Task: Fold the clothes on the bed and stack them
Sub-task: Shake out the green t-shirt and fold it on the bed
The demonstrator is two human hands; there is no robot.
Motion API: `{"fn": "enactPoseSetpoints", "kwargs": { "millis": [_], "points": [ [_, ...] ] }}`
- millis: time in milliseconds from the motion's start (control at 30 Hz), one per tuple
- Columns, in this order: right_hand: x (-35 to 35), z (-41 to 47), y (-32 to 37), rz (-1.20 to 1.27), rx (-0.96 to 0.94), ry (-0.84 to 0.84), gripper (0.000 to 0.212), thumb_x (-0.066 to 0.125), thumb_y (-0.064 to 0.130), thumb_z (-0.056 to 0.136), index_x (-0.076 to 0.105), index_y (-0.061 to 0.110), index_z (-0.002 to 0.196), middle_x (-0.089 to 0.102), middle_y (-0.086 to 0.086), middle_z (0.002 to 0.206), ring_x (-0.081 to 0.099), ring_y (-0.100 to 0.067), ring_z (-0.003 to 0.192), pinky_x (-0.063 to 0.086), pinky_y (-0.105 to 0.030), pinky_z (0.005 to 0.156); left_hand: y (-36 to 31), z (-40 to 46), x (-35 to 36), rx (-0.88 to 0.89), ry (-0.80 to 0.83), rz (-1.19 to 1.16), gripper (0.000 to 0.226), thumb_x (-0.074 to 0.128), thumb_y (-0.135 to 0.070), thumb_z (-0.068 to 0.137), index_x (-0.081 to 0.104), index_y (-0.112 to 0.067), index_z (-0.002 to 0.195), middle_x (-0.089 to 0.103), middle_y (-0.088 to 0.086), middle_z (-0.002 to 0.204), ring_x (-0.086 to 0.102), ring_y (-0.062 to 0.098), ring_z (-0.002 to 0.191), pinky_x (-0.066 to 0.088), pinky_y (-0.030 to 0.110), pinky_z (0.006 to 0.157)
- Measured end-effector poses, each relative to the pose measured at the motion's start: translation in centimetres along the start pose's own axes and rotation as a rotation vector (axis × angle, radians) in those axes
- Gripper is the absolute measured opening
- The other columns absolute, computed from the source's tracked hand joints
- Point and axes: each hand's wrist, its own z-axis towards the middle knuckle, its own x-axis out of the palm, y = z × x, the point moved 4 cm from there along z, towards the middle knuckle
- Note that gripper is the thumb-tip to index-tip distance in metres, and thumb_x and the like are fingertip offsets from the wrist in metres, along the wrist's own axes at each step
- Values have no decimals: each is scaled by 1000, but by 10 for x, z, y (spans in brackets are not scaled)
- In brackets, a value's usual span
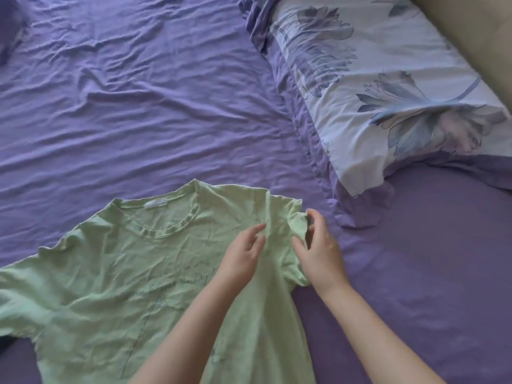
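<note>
A pale green T-shirt (116, 275) lies face up on the purple bed sheet (138, 120), collar toward the far side, one sleeve spread out to the left. My left hand (243, 253) rests on the shirt near the right shoulder, fingers straight. My right hand (318, 250) pinches the folded-up right sleeve (297, 223) at the shirt's right edge. Both forearms cover part of the shirt's lower right.
A floral white and blue pillow (388, 92) lies at the far right, close to the shirt's sleeve. A beige headboard or wall (476, 29) shows behind it. A dark bundle (8, 31) sits at the far left corner. Wrinkled sheet stretches beyond the shirt.
</note>
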Motion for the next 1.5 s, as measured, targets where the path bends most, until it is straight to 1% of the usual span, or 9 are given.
{"fn": "enactPoseSetpoints", "kwargs": {
  "millis": [167,333,500,600,833,967,1100,1267,1500],
  "points": [
    [67,-26,49,82,-211,339,58,62,19,87,36,22,139,51,6,116,59,-9,88,45,-21,89,45,-11,-66,-126,-169,-133,25,45,-18,98,58,-23,119,60,3,121,55,20,117,41,45,103],
    [98,-30,31,-464,-372,171,50,41,31,93,42,13,139,37,-13,147,33,-32,137,23,-42,112,94,-44,-110,-99,-197,118,32,46,-18,98,56,-14,128,58,3,127,51,18,121,36,29,101],
    [127,-26,11,-906,-317,423,78,-16,73,70,-24,33,137,-25,1,151,-33,-17,133,-18,-46,111,126,-70,-123,64,-116,751,45,37,-30,96,42,-27,140,30,3,153,20,28,143,22,44,114],
    [136,-34,23,-991,-261,399,74,-4,69,83,-18,30,144,-21,-2,155,-27,-22,139,-14,-49,113,149,-83,-132,2,19,839,51,37,-24,99,21,-34,147,-1,-3,160,-6,24,146,2,45,118],
    [241,-106,105,-855,-552,424,67,17,61,89,46,21,134,47,-12,139,43,-34,129,32,-53,104,189,-112,-229,-119,-246,715,54,43,-16,94,31,-26,145,18,5,156,10,23,145,12,36,116],
    [303,-144,153,-820,-639,514,57,34,52,79,47,23,127,58,-12,129,55,-37,117,47,-56,86,221,-126,-309,-270,-462,751,54,40,-16,94,27,-23,146,19,6,155,14,25,143,15,36,114],
    [351,-159,181,-831,-699,578,60,30,52,80,52,24,129,53,-12,135,50,-37,123,44,-57,89,245,-152,-358,-545,-798,352,49,51,-19,92,35,-15,139,34,11,140,32,29,127,30,35,103],
    [397,-146,208,-901,-774,600,66,5,64,88,0,36,148,-8,0,158,-12,-27,144,-1,-53,113,278,-159,-347,-581,-924,-255,64,68,-22,84,35,-6,136,43,19,133,42,29,122,35,33,100],
    [395,-131,218,-896,-725,644,60,20,56,95,1,35,148,-7,1,158,-12,-22,144,-2,-48,116,282,-144,-340,-661,-1038,-1076,66,72,-7,77,38,-8,133,58,11,114,60,29,103,50,37,87]
  ]
}}
